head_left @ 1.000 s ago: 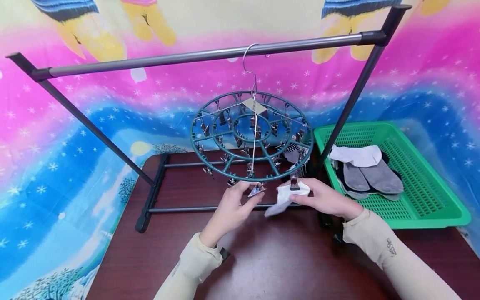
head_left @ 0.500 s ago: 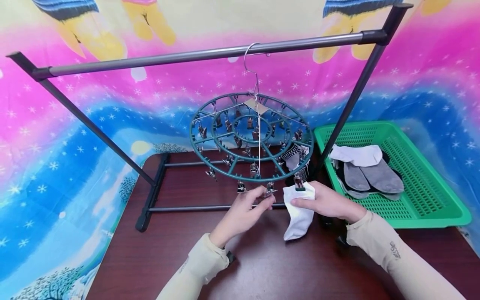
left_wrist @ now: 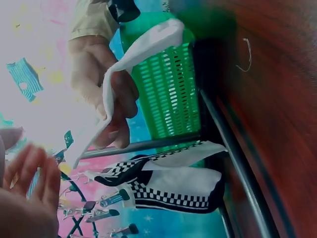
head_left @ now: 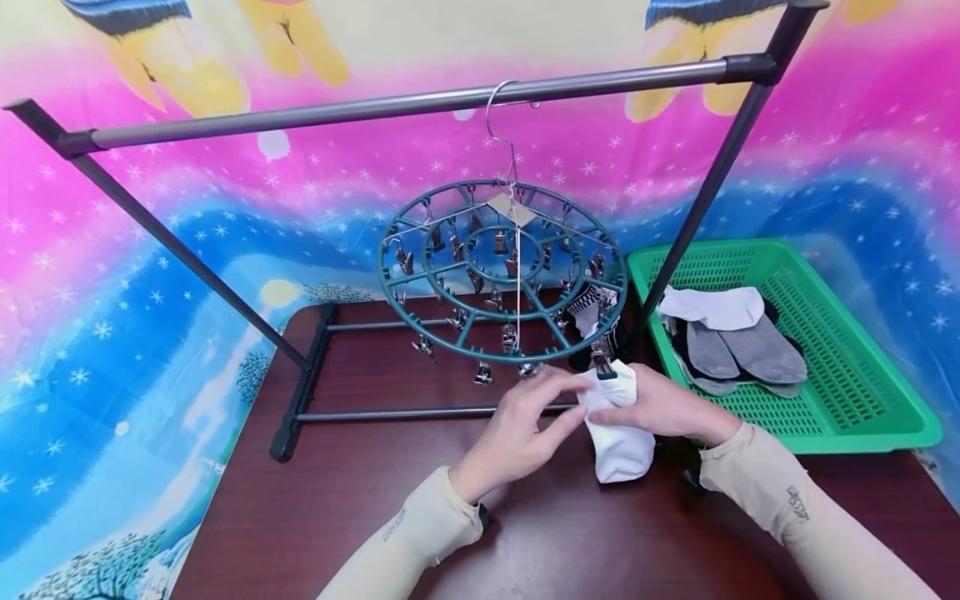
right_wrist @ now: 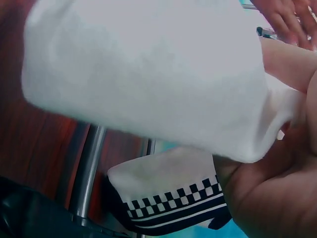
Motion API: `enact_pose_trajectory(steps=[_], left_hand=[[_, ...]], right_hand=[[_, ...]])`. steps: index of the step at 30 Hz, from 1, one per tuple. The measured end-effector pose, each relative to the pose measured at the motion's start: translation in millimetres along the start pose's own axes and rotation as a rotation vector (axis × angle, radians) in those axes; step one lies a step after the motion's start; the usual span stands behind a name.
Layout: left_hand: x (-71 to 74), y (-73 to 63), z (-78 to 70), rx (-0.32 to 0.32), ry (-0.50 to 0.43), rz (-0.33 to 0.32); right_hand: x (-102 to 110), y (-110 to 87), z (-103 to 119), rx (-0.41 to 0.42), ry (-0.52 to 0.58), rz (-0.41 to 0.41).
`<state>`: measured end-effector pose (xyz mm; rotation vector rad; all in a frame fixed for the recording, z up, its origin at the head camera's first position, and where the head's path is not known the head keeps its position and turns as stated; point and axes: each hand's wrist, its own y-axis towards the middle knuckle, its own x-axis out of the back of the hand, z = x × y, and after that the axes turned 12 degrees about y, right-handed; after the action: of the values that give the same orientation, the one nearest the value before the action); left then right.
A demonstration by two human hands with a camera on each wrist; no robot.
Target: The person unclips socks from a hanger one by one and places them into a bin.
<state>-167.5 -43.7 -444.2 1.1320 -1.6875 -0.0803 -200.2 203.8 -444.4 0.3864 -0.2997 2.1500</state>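
Note:
My right hand [head_left: 667, 406] pinches a white sock [head_left: 624, 457] near its opening, thumb in front. A metal clip [head_left: 602, 365] on the near right edge of the round green clip hanger [head_left: 510, 210] sits at the sock's upper edge. The sock's toe end hangs down over the table. My left hand [head_left: 517, 433] is beside the sock's left edge, thumb and forefinger apart. In the left wrist view, the left hand's fingers [left_wrist: 32, 171] are spread, away from the white sock. Checkered black-and-white socks [left_wrist: 173, 191] hang from the hanger behind it.
The hanger hooks over the rod [head_left: 375, 112] of a dark metal rack standing on the brown table [head_left: 555, 550]. At the right is a green basket [head_left: 892, 429] holding grey socks [head_left: 768, 358] and a white sock [head_left: 723, 308]. Several other metal clips dangle around the hanger.
My left hand has moved right, away from a neighbouring clip, to the sock's left edge. The sock in my right hand has swung down and shifted slightly right.

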Motion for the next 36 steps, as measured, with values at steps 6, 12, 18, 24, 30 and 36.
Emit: enact_pose_trajectory(steps=[6,12,18,24,30,36], left_hand=[[-7.7,16.9,-4.0,0.228,0.016,0.040],[-14.5,37.7,-4.1,0.269,-0.091,0.046],[-15.5,42.0,-0.3,0.303,-0.181,-0.046],[-9.0,38.2,2.1,0.364,-0.186,-0.066],[-8.0,37.0,5.3,0.320,-0.310,-0.112],[-8.7,37.7,5.2,0.301,-0.311,-0.163]], right_hand=[[-1.0,-2.6,1.6,-0.012,-0.069,0.032],[-3.9,-3.0,4.2,0.016,-0.106,0.051],[-0.6,-3.9,2.0,0.013,-0.106,0.061],[17.0,-11.7,3.6,-0.100,-0.101,0.090],[28.6,-19.3,2.8,-0.107,-0.145,0.069],[34.6,-25.4,4.0,-0.091,-0.125,0.051]])
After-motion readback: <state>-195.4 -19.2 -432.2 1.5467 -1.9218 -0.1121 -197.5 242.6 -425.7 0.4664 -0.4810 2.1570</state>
